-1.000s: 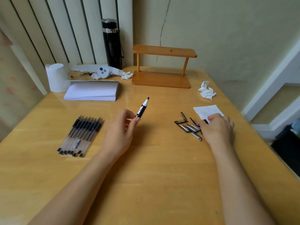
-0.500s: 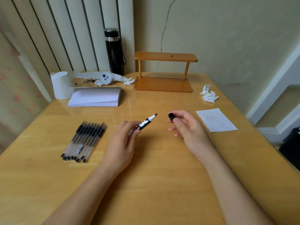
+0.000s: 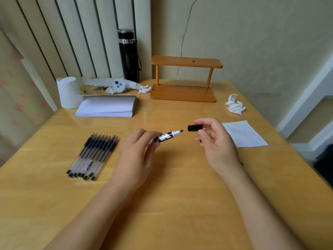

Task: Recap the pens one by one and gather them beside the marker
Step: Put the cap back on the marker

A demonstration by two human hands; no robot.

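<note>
marker (image 3: 166, 136) gripped by left hand (image 3: 134, 157), bare tip aimed at 3 o'clock | cap (image 3: 194, 128) pinched by right hand (image 3: 215, 141), just apart from tip | uncapped pens (image 3: 93, 154) laid at 9 o'clock on table (image 3: 180, 204)

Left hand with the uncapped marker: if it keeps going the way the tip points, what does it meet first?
Most likely the black cap held in the right hand. The marker in the left hand aims its tip at the cap's open end across a small gap; depth alignment is uncertain.
</note>
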